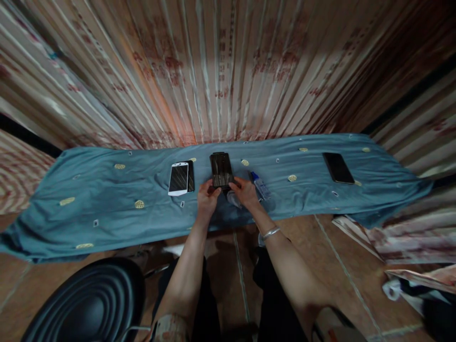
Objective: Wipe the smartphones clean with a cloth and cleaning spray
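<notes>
Both my hands are at the near end of a black smartphone (221,169), around the middle of the cloth-covered table. My left hand (207,197) grips its lower left corner, thumb and fingers closed. On the lower right corner, my right hand (245,191) holds it the same way and wears a silver bangle at the wrist. Something dark shows at the phone's far edge, too small to make out. A greyish crumpled item (233,199) lies under my right hand, partly hidden. Just right of that hand is a clear bottle with a blue cap (261,185).
To the left, a white-framed phone (178,179) partly overlaps a dark phone (191,175). Another black phone (338,167) lies far right on the teal cloth (114,204). A black round stool (85,304) stands at lower left. Patterned curtains (213,71) hang behind the table.
</notes>
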A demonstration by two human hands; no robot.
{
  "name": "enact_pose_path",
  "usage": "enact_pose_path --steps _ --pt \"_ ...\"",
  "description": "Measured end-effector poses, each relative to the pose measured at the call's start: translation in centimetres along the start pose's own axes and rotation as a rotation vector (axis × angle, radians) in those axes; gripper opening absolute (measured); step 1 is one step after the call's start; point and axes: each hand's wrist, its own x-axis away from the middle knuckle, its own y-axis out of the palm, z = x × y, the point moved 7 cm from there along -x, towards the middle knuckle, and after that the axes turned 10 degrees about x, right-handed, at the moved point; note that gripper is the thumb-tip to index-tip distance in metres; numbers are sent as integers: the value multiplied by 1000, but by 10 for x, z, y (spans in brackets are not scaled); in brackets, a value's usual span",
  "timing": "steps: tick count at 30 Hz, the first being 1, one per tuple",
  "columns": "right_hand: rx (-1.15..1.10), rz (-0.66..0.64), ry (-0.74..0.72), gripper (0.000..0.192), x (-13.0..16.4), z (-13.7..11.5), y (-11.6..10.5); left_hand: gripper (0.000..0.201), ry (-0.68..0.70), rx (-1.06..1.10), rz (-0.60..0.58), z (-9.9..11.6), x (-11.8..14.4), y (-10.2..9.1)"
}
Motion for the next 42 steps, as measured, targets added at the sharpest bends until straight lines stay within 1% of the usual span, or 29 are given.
enact_pose_path --steps 3,6,9,11,14,17,18,19,21,23,25,26,28,30,31,33,35,37,39,40,42 --pt "11 -15 0 30 1 -1 0 36 9 -17 -11 -1 0 2" --pt "30 -27 15 36 2 -2 -2 37 29 1 -8 -4 -1 2" --pt "32 -12 37 44 4 0 -9 38 32 -1 -6 -4 -1 -1" --pt "-13 1 37 45 5 2 -15 38 31 -24 4 1 -1 -6" --pt "-209 -50 59 47 6 10 -19 37 86 -24 28 14 1 -13" --pt "-545 -144 98 52 11 15 -19 32 100 58 31 26 8 -15" --pt "-660 -175 100 55 14 14 -19 31 77 106 17 28 13 -13" --pt "-763 -209 94 59 16 12 -19 32 35 152 -20 29 18 -8" --pt "-928 -277 71 65 23 6 -18 36 -83 252 -75 28 31 0" --pt "-1030 -315 47 64 29 0 -17 40 -232 381 -133 26 47 9" --pt "-1054 -317 36 59 34 -3 -15 40 -413 515 -225 23 64 20" --pt "-1038 -313 37 55 36 -4 -13 39 -493 571 -260 22 71 24" --pt "-970 -313 39 50 39 -5 -9 35 -583 643 -279 22 80 27" --pt "-867 -302 19 43 40 -4 -9 31 -629 677 -275 22 83 26" --pt "-796 -276 2 38 38 -1 -12 31 -638 688 -273 22 83 26" --pt "-597 -174 -27 29 31 8 -23 30 -636 708 -265 24 82 24" --pt "-303 16 -9 27 22 24 -41 29 -618 722 -259 27 81 22" --pt "-32 185 3 30 15 37 -58 26 -595 727 -265 30 81 22" --pt "30 226 13 34 10 48 -64 25 -576 730 -280 34 81 21" --pt "103 224 7 36 7 51 -63 26 -570 729 -282 35 81 21" --pt "137 203 19 41 4 57 -60 28 -570 719 -270 37 81 18"
